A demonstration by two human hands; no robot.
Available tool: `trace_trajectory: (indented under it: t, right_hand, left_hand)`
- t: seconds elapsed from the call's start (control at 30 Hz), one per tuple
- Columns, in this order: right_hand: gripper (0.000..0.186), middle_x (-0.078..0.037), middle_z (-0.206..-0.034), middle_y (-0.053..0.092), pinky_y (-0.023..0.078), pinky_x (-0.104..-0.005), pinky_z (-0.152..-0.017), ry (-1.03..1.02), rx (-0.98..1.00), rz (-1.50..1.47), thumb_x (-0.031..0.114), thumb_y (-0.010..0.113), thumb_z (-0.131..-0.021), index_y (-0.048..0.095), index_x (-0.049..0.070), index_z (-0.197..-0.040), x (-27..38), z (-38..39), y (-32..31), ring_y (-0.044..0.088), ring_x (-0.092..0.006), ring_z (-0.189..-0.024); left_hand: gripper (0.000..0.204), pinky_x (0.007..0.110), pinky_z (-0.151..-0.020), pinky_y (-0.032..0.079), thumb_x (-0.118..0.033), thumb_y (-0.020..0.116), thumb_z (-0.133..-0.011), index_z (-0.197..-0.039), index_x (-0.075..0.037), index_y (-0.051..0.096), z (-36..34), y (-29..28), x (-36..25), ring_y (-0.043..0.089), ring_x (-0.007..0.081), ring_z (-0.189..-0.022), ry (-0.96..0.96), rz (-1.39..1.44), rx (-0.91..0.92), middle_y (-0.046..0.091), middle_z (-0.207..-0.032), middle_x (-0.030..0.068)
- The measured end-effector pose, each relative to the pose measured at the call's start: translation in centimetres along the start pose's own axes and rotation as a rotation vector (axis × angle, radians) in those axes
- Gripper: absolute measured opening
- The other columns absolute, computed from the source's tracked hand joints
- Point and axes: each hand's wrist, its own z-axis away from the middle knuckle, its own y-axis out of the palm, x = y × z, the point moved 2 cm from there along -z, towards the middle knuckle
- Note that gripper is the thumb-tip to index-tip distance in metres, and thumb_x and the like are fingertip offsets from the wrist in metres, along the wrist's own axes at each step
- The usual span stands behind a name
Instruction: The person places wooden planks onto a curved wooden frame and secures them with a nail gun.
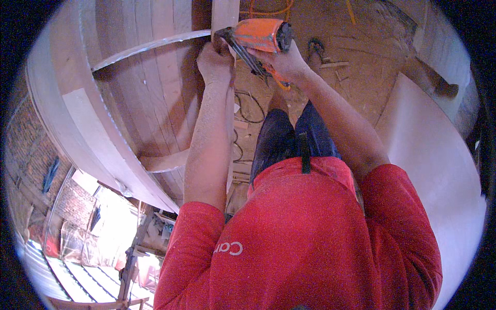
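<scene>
An orange nail gun [257, 35] with a black end cap and a dark magazine is in my right hand [287, 63], whose fingers wrap round its handle below the body. Its nose points left, against the upright edge of a pale wooden board [225, 14]. Just under the nose, my left hand [215, 63] is closed on that board's edge; its fingertips are mostly hidden. Left of the board, a curved wooden frame [116, 137] joins a panel of planks [155, 95], with a thin curved rib [150, 47] running across toward my left hand.
An orange hose [268, 12] lies on the dusty floor beyond the nail gun. Dark cable loops [253, 108] and wood scraps [335, 65] lie near my legs. A large pale curved sheet [429, 155] stands at the right. A bright opening [111, 206] shows at the lower left.
</scene>
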Motion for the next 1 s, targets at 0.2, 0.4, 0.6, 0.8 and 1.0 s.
trace_trajectory:
  t: [0.2,0.4,0.6,0.8,1.0]
  right_hand:
    - [0.029,0.002,-0.098,0.074,0.043,-0.0253,-0.050,0.023,-0.064,0.057,0.012,0.077,-0.088,0.071,0.009,-0.117,0.5,0.8,-0.7,0.059,-0.0053,-0.065]
    - [0.027,0.002,-0.100,0.074,0.045,-0.0260,-0.052,-0.034,-0.003,0.124,0.011,0.076,-0.089,0.072,0.008,-0.116,0.6,0.5,-0.5,0.060,-0.0058,-0.068]
    - [0.025,0.002,-0.103,0.073,0.047,-0.0277,-0.055,-0.071,-0.072,0.061,0.010,0.076,-0.089,0.072,0.007,-0.114,-0.9,-0.1,-0.5,0.060,-0.0055,-0.070]
    - [0.025,0.002,-0.091,0.070,0.046,-0.0268,-0.052,0.033,-0.133,0.032,0.013,0.080,-0.086,0.071,0.008,-0.109,0.6,0.7,-0.7,0.060,-0.0066,-0.069]
    - [0.025,-0.001,-0.081,0.065,0.045,-0.0286,-0.048,0.004,-0.540,0.077,0.015,0.079,-0.087,0.068,0.005,-0.106,1.9,2.0,-2.8,0.059,-0.0104,-0.062]
  left_hand:
    - [0.026,0.052,-0.071,0.053,-0.024,0.070,-0.090,-0.084,0.002,0.066,0.4,-0.2,-0.1,0.068,0.0445,-0.081,0.046,0.023,-0.026,0.067,-0.079,0.0250]
    - [0.024,0.051,-0.070,0.053,-0.022,0.072,-0.088,-0.087,0.001,0.068,0.2,-0.4,-0.2,0.069,0.0435,-0.079,0.074,0.006,-0.052,0.068,-0.079,0.0244]
    - [0.028,0.049,-0.078,0.053,-0.028,0.065,-0.091,-0.100,-0.001,0.068,0.0,0.7,0.6,0.068,0.0432,-0.090,0.030,0.013,0.036,0.070,-0.091,0.0233]
    - [0.024,0.052,-0.071,0.054,-0.022,0.072,-0.086,-0.082,0.001,0.065,-0.1,0.2,0.8,0.068,0.0450,-0.078,0.141,-0.014,-0.061,0.067,-0.078,0.0257]
    - [0.043,0.050,-0.074,0.054,-0.035,0.082,-0.080,-0.094,0.003,0.065,2.0,-3.2,-0.8,0.067,0.0445,-0.081,0.073,0.038,-0.232,0.068,-0.085,0.0245]
